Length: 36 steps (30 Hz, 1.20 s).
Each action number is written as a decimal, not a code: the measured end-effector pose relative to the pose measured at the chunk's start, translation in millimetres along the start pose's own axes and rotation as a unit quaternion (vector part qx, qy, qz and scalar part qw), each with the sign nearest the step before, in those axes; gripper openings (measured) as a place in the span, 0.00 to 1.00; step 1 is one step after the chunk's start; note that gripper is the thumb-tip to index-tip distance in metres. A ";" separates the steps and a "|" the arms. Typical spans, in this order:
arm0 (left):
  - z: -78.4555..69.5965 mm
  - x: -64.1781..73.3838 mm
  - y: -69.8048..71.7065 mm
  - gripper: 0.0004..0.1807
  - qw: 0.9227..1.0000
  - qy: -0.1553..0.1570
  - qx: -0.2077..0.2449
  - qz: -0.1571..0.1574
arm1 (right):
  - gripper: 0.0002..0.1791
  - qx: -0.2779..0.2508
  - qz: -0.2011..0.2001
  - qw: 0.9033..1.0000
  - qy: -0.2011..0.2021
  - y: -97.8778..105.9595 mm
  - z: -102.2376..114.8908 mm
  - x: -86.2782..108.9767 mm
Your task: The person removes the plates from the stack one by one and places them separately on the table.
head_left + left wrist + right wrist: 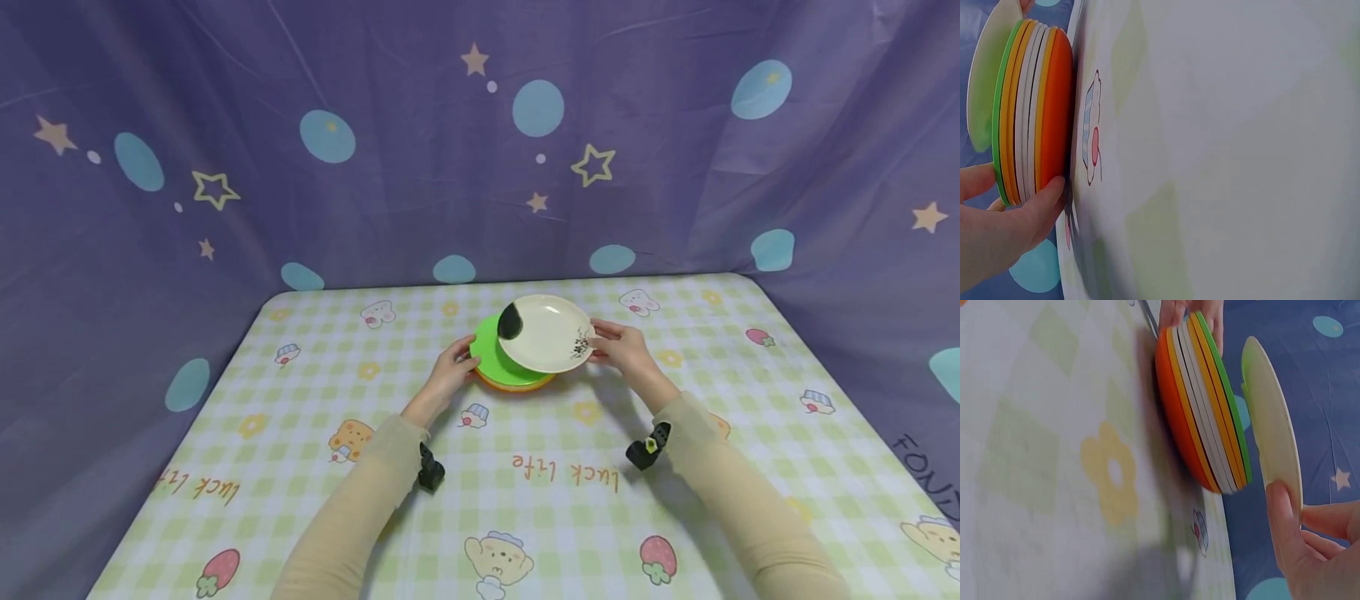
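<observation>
A white plate with a black patch and a small dark branch print is pinched at its right edge by my right hand. In the right wrist view, the thumb lies on one face of the white plate and the fingers on the other. It is raised and tilted over a stack of plates, with a gap between them. The stack has a green plate on top, yellow and white rims between, and an orange one lowest. My left hand grips the stack's left edge between thumb and fingers.
Under the stack is a table with a green-and-white checked cloth printed with cartoon figures. A purple curtain with stars and blue ovals hangs behind and at the sides. Each wrist carries a small black camera.
</observation>
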<state>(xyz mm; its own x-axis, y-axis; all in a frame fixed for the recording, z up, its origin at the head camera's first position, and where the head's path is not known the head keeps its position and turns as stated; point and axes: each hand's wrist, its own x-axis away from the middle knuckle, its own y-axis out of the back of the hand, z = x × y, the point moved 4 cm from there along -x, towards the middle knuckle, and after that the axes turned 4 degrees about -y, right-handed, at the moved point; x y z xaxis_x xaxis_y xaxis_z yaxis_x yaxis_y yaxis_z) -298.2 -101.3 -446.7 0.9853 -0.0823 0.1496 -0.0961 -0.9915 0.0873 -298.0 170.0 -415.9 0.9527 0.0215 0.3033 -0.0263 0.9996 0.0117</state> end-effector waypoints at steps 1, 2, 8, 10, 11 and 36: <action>0.2 0.3 -0.1 0.29 1.000 0.002 0.000 0.000 | 0.28 0.000 0.001 1.000 0.000 2.7 0.2 -0.2; 0.1 0.5 -0.1 0.29 1.000 0.003 0.001 0.000 | 0.28 0.002 -0.002 1.000 -0.001 5.7 0.0 -0.6; -18.6 16.9 -3.7 0.29 1.000 0.011 0.003 0.014 | 0.29 0.008 -0.001 1.000 0.004 22.7 0.5 1.7; -22.6 20.8 -4.5 0.29 1.000 0.010 0.001 0.015 | 0.29 0.009 0.000 1.000 0.007 28.7 0.6 2.5; -22.9 21.0 -4.6 0.29 1.000 0.010 0.002 0.015 | 0.29 0.009 0.001 1.000 0.009 31.3 0.9 3.2; -0.3 1.6 -0.4 0.29 1.000 0.014 0.007 0.002 | 0.32 0.042 -0.001 0.999 -0.032 102.5 -12.4 5.6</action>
<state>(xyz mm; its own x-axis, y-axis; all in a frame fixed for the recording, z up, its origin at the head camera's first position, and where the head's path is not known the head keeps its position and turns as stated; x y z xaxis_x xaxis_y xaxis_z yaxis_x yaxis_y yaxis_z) -296.7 -101.0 -446.2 0.9804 -0.0834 0.1782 -0.0976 -0.9926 0.0722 -291.6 272.8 -424.8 0.9316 0.0157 0.3632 -0.0524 0.9944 0.0913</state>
